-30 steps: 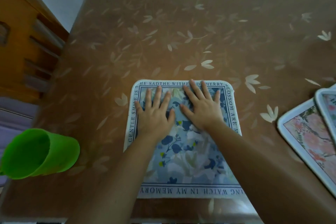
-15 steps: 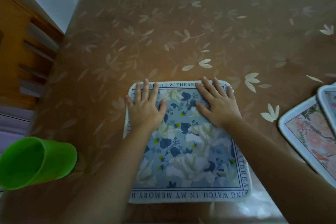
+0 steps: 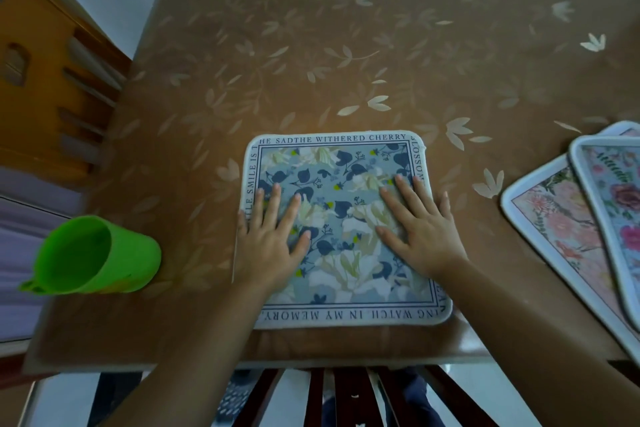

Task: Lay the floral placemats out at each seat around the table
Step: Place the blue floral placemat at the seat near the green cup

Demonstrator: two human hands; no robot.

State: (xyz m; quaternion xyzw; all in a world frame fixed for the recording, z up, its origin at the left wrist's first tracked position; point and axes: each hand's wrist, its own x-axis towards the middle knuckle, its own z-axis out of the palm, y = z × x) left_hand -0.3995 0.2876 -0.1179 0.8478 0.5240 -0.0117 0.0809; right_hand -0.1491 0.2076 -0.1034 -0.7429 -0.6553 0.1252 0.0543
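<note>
A blue floral placemat (image 3: 343, 184) with a white lettered border lies flat on the brown table (image 3: 346, 45), near its front edge. My left hand (image 3: 270, 239) rests flat on the mat's left side, fingers straight and spread. My right hand (image 3: 419, 229) presses flat on the mat's right side, its outer fingers reaching over the right border. At the right edge of the view lie two more placemats, a pink floral one (image 3: 557, 229) and another (image 3: 616, 191) overlapping it.
A green plastic cup (image 3: 93, 256) stands on the table's front left corner. A wooden chair back (image 3: 52, 80) is at the left side of the table. Dark chair slats (image 3: 346, 395) show below the front edge.
Both hands slid apart from the mat's middle toward its left and right sides and drew back toward me. The mat lies flat as before.
</note>
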